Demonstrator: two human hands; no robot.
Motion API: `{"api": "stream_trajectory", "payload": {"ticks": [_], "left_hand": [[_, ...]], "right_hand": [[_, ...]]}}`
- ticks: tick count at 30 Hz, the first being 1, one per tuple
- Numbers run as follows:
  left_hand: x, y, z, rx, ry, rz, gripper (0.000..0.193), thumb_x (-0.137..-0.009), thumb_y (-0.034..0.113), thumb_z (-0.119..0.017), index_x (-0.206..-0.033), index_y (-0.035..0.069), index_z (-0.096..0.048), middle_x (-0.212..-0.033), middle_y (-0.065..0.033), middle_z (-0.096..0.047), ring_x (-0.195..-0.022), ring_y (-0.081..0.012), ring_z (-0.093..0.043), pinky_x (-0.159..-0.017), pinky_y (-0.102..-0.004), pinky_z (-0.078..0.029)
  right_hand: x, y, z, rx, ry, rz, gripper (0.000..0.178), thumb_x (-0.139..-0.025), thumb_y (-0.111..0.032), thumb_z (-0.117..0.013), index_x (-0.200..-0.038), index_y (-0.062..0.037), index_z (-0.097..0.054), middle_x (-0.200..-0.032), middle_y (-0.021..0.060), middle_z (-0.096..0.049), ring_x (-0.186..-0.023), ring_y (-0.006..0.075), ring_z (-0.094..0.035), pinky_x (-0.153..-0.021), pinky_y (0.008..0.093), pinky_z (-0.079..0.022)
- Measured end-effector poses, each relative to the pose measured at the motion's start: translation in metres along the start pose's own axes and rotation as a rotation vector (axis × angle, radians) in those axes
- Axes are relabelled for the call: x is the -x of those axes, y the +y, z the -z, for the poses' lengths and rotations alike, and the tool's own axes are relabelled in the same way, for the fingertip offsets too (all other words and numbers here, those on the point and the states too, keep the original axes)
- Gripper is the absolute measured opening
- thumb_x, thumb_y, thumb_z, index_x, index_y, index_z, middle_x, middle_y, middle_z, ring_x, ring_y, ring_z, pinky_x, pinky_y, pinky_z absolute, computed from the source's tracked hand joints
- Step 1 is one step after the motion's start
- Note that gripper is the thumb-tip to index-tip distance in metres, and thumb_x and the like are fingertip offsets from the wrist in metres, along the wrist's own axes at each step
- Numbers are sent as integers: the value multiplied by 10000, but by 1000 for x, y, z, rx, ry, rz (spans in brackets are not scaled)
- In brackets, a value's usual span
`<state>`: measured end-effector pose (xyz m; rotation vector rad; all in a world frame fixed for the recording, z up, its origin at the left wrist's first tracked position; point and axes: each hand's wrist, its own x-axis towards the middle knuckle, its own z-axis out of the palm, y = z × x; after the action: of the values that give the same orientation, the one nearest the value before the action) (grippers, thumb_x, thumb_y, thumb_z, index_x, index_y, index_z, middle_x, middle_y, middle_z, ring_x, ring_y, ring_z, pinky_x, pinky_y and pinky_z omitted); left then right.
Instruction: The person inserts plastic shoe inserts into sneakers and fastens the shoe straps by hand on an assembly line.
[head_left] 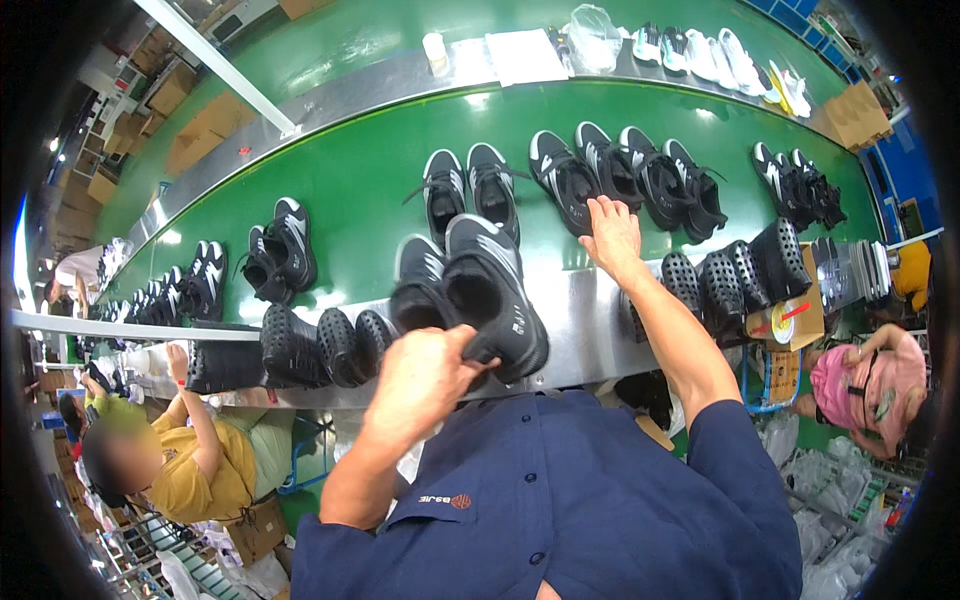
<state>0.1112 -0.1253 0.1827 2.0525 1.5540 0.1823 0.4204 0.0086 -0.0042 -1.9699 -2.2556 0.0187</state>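
A pair of black sneakers (pixel 490 290) with grey-white toe areas is in my left hand (pixel 425 385), close to the front edge. Its fingers are closed at the heels, toes pointing away from me. My right hand (pixel 611 236) reaches out to the heels of another black pair, including a sneaker (pixel 563 182) on the green belt. Its fingers are stretched out and touch the heel area; the fingertips are partly lost against the dark shoes. Beside it on the right stands a further pair of sneakers (pixel 655 180). Beyond my left hand sits another pair (pixel 445 195).
Black perforated shoe-shaped blocks (pixel 720 285) line the metal edge (pixel 570 340) on both sides. More sneakers (pixel 283 245) stand along the green belt (pixel 370 190). White shoes (pixel 735 60) rest on the far ledge. A person in yellow (pixel 215 455) sits at left, another in pink (pixel 870 385) at right.
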Motion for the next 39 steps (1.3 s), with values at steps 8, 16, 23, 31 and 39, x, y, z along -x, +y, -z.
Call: {"api": "stream_trajectory", "payload": {"ticks": [8,16,23,31,39], "left_hand": [[-70,-147,49,-358,32,65,280,-785,285,-789,-904,42,-715,-803,-210,-686,-815,-382,-682,-746,-470,-532],[-129,-297,7,-607,-86,166,487,-767,155,-753,-1244,194,-658,-1143,-162,-637,-1117,-353,-575,-911,-485,-517],[-150,-158,-58,-341,26,-192,594,-737,163,-814,-1262,130,-539,-1236,-187,-546,-1177,-380,-542,-882,-522,-495],[-155,-122,-66,81,-21,-222,352,-803,29,-609,-1141,48,-513,-958,-228,-664,-976,-444,-630,-827,-500,-520],[-54,-75,-66,17,-307,-197,327,-813,121,-651,-1113,32,-556,-963,-245,-673,-935,-440,-652,-801,-505,-536]], "right_hand": [[-50,25,-50,84,-99,119,146,-839,-200,-690,-923,-80,-693,-916,113,-714,-869,317,-676,-774,439,-537],[-99,64,-38,181,-84,-464,282,-892,-295,-696,-1082,-89,-663,-1085,152,-695,-982,383,-674,-815,504,-540],[-36,-95,-10,-164,-294,105,860,-735,-404,-815,-1457,-115,-450,-1419,305,-469,-1248,458,-512,-1016,540,-439],[-29,-145,18,-459,12,79,307,-797,-160,-750,-1048,-59,-605,-1204,260,-593,-1003,443,-626,-849,525,-515],[77,-129,82,-541,-158,45,320,-782,-166,-764,-1034,-53,-603,-1154,193,-598,-904,412,-655,-767,503,-534]]}}
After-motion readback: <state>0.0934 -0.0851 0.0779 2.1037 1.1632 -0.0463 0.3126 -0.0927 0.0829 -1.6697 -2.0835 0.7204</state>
